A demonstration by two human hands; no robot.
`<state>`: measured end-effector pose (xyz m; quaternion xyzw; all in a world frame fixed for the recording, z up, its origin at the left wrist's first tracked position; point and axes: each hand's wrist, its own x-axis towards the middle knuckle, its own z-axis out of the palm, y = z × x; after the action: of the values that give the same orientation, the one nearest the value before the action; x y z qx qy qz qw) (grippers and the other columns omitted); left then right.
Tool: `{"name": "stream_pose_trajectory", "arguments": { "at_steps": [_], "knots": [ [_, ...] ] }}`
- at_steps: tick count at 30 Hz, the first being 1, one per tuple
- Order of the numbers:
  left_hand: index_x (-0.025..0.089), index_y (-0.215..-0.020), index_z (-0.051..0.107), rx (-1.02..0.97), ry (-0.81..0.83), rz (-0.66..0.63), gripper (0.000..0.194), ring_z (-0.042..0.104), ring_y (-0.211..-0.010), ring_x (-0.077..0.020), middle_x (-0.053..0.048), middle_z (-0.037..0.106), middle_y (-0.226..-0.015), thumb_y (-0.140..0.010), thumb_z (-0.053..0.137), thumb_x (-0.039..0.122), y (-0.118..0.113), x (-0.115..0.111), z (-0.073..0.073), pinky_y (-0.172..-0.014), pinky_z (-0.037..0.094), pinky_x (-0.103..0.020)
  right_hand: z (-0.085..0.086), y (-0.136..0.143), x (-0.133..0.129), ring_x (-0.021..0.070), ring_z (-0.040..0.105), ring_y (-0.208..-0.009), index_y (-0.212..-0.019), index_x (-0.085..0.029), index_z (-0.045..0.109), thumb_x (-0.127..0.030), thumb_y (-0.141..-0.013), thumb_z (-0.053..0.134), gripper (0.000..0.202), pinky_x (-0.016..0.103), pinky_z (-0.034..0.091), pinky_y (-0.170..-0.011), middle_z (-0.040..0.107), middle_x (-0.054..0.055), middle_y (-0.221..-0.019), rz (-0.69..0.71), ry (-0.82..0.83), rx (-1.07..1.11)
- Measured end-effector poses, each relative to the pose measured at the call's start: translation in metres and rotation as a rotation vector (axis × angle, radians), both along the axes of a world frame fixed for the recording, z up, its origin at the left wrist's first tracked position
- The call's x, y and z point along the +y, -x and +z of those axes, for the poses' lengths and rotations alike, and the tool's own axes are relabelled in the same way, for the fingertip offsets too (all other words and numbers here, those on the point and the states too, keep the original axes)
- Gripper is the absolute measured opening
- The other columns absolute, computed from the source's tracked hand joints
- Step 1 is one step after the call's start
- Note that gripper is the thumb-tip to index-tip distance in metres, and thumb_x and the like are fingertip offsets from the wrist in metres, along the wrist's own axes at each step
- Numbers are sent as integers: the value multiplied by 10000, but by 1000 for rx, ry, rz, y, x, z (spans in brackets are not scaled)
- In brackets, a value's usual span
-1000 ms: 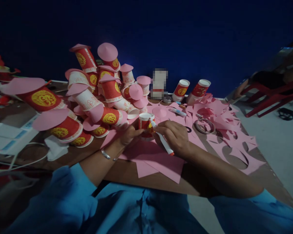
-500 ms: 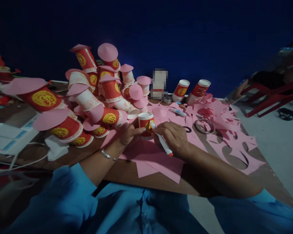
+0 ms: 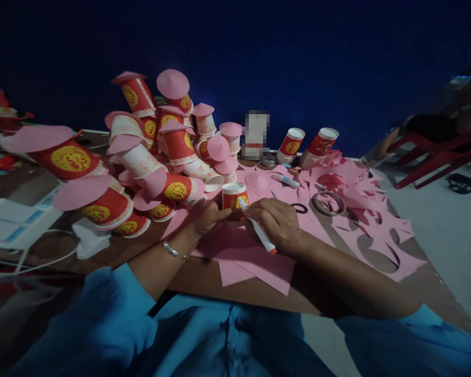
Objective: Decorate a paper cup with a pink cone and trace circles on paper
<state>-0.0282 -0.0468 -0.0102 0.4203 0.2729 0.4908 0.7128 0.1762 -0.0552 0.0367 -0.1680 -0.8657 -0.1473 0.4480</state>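
Red paper cup (image 3: 228, 197) is located at the centre of the scene, just beyond the near edge of the counter (image 3: 194, 281), above pink sheets (image 3: 255, 264). It stands roughly upright, white rim upward. Its lower edge is partly covered, so contact with the sheets cannot be confirmed.

Left hand (image 3: 210, 217): grips the cup from the left. The thumb lies across the near face; the remaining fingers are mostly concealed by the cup and the hand itself.

Right hand (image 3: 277, 222): pinches a white pen (image 3: 262, 234) between thumb and fingers, the red end pointing near and right. The tip is at the yellow emblem on the cup; whether it touches is too small to tell. The right part of the cup is masked by this hand.

Left and far: a pile of cups with pink cone tops (image 3: 176, 146); overlap hides many of its lower members.

Right of the right hand: a black loop (image 3: 299, 209), partly hidden, and a ring-shaped roll (image 3: 330, 213). Farther right: pink offcuts (image 3: 349, 188), heaped and overlapping.

Far centre: a pixelated object (image 3: 257, 136), details unreadable. Far right: a red chair (image 3: 408, 140) and a seated person, cut off by the frame.
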Motion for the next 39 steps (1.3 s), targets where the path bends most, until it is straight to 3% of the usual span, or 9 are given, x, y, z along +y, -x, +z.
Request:
{"name": "stream_pose_trajectory", "arguments": {
  "at_steps": [7,13,19,29,34,39],
  "knots": [
    [206,-1143,725,-6,-20,-24,461,768,-1070,-296,-51,811,-972,-752,922,350,3,-1,-3,-862,614,-367,1,-4,3,167,671,-760,-1130,-170,610,-147,-1013,630,121,289,520,-680,733,52,-870,-29,0,22],
    [210,-1159,715,-18,-41,-37,481,768,-1065,-271,-32,808,-974,-753,930,352,3,0,-6,-823,583,-316,2,-3,3,172,659,-749,-1113,-158,603,-147,-1011,642,109,286,529,-670,729,56,-854,-20,-33,5],
    [216,-1116,728,-16,-26,-27,441,761,-898,-204,6,784,-871,-738,930,322,2,-1,-2,-738,557,-269,3,-2,2,166,657,-731,-1087,-170,591,-136,-1003,639,102,282,528,-655,727,47,-842,-45,-34,-4],
    [191,-1071,734,-70,-21,-33,341,745,-898,-200,-3,778,-901,-772,875,275,-2,-1,5,-790,555,-285,1,-1,1,158,660,-700,-1056,-188,584,-128,-995,638,101,281,510,-624,719,27,-809,-56,-17,2],
    [183,-1064,709,-38,-32,-14,387,744,-860,-200,-8,771,-891,-744,888,307,-3,-3,9,-760,566,-285,0,0,0,162,661,-698,-1053,-180,591,-148,-1009,634,69,285,508,-616,730,41,-822,-42,-12,-14],
    [235,-1123,692,30,-24,16,480,768,-961,-236,-20,803,-993,-713,923,333,0,-1,1,-780,577,-300,2,0,0,166,650,-704,-1072,-156,601,-127,-995,657,99,289,516,-626,727,51,-820,-8,-31,1]
  ]
}}
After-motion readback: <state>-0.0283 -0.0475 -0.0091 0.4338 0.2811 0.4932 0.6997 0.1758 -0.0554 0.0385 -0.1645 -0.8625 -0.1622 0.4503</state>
